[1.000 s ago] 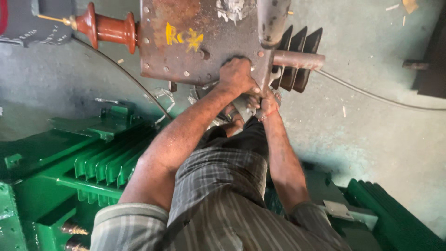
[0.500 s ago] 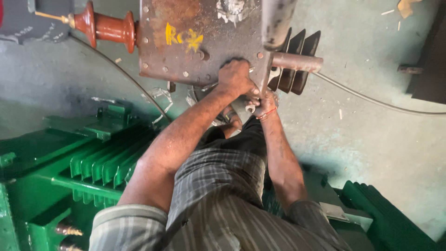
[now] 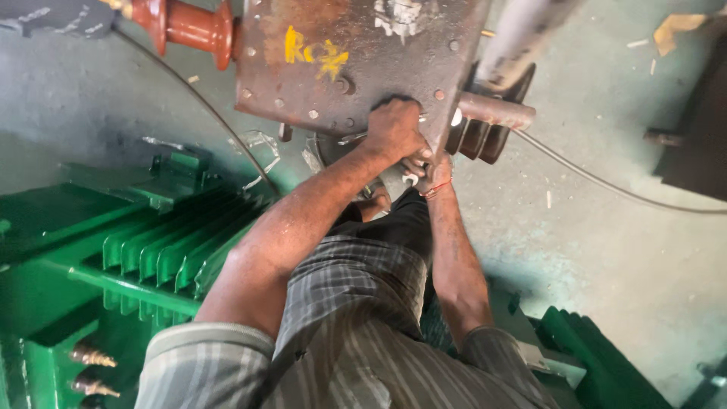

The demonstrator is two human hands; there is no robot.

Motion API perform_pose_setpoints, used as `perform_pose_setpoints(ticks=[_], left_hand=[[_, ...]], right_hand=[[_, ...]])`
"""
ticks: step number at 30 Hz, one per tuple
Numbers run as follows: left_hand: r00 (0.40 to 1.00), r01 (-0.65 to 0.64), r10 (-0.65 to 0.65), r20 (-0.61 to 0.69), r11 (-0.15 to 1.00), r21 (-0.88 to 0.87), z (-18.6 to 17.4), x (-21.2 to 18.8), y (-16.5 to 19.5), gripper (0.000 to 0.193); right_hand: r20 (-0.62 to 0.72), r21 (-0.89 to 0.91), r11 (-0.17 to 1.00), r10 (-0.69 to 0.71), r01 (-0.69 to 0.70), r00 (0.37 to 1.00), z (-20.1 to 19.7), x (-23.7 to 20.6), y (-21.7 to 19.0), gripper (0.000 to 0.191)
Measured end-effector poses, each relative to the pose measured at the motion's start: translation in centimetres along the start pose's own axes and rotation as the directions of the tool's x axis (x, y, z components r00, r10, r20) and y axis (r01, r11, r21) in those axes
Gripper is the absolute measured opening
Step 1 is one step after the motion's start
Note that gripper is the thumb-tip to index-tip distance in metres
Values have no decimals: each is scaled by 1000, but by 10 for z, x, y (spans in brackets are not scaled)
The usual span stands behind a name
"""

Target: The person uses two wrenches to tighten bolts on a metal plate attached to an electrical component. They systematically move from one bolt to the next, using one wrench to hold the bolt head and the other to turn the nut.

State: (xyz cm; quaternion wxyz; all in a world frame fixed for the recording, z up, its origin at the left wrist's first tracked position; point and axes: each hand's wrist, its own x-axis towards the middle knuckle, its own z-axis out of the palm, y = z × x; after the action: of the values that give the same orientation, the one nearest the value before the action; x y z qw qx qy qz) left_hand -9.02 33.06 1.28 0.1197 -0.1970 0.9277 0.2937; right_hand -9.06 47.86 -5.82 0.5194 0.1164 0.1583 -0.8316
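Where the two forearms meet at the upper middle of the frame, much is covered: the left hand (image 3: 395, 127) lies knuckles-up on the lower edge of the rusty metal cover plate (image 3: 356, 60), its fingers curled together over that edge, and what they grip underneath cannot be made out. The right hand (image 3: 428, 168) sits just below and beside it, mostly hidden behind the left hand; only a wrist with a red thread and a few bent fingers show, pressed against a pale grey part, and whether they pinch anything cannot be told. The plate is cut off by the top edge. A reddish-brown ribbed insulator (image 3: 189, 26) sticks out of its left side, a rusty stub pipe (image 3: 496, 111) out of its right, with dark fins (image 3: 485, 136) partly behind it. A blurred grey post crosses the upper right.

The floor (image 3: 621, 250) is worn grey-green concrete strewn with small scraps. A thin dark cable (image 3: 606, 185) runs across it to the right edge. A green finned tank (image 3: 151, 250) fills the lower left, another green casting the lower right corner.
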Motion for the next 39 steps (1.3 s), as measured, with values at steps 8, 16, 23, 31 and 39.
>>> perform_pose_setpoints(ticks=[8, 16, 23, 31, 39], left_hand=[[998, 17, -15, 64, 999, -34, -5, -2, 0, 56], [996, -33, 28, -85, 998, -60, 14, 1, -6, 45], [998, -22, 18, -57, 997, -71, 14, 4, -4, 38], [999, -30, 29, -15, 997, -73, 3, 0, 2, 41], [993, -79, 68, -95, 990, -115, 18, 3, -4, 34]], right_hand=[[-457, -139, 990, -59, -6, 888, 5, 9, 2, 41], [-209, -193, 981, -4, -37, 978, 3, 9, -4, 45], [-258, -122, 992, -5, -27, 966, -2, 1, -9, 26], [-177, -192, 981, -58, 23, 983, -2, -3, -5, 19], [-384, -261, 965, -108, 5, 917, 6, 6, -6, 51]])
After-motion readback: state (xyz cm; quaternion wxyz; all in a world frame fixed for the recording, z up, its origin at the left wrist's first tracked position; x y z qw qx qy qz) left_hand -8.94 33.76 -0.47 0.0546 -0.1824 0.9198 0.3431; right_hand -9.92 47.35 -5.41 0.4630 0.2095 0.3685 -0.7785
